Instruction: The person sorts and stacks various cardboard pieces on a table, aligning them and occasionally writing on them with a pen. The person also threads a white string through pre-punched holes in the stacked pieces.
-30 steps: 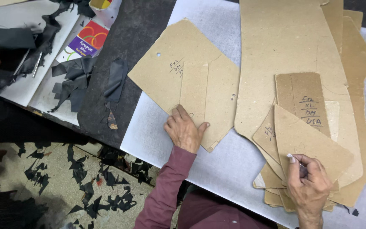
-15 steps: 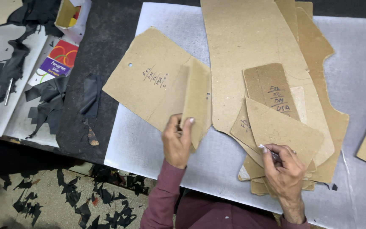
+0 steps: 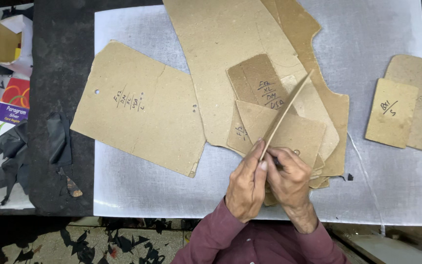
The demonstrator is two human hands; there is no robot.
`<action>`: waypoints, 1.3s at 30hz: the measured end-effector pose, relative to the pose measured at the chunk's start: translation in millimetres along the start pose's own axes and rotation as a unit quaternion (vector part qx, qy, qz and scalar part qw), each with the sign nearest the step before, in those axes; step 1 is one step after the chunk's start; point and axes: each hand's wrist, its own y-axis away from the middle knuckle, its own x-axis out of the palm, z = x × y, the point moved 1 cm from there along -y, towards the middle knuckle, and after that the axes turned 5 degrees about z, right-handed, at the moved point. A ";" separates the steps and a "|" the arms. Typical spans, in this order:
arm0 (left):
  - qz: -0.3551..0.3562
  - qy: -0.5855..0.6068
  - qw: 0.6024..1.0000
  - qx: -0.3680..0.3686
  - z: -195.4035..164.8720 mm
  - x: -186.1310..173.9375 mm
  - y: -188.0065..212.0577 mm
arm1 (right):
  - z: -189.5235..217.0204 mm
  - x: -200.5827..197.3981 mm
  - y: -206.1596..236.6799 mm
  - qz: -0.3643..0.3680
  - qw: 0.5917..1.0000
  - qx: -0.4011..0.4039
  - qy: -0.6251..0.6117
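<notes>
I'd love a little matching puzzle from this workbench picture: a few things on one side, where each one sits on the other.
Things:
1. thin cardboard piece
2. large cardboard template
3. small cardboard rectangle
4. open box

Places:
A. far left, top corner
B. right side of the white sheet
C. held on edge between both hands
D. flat, left on the white sheet

Pairs: 1-C, 2-D, 3-B, 4-A

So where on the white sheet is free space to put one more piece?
Bare white sheet lies top right above the two small tan cardboard pieces, and bottom left below the large tan cardboard pattern. The middle is crowded with the overlapping brown cardboard stack.
</notes>
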 end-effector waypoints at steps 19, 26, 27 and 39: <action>0.000 0.089 0.989 -0.116 38.5 4.9 -5.1 | -34.7 -59.1 0.2 -0.071 0.939 0.024 0.335; 0.058 0.325 0.910 -0.250 47.1 -17.1 -1.3 | 26.0 -3.3 -12.6 0.091 0.989 -0.107 -0.044; 0.060 0.387 0.883 -0.258 54.7 -21.7 0.0 | 26.1 3.2 -13.5 0.086 0.990 -0.098 -0.045; -0.038 -0.378 0.905 -0.192 226.1 -279.2 -108.0 | -64.9 58.7 18.0 -0.011 0.995 0.083 0.055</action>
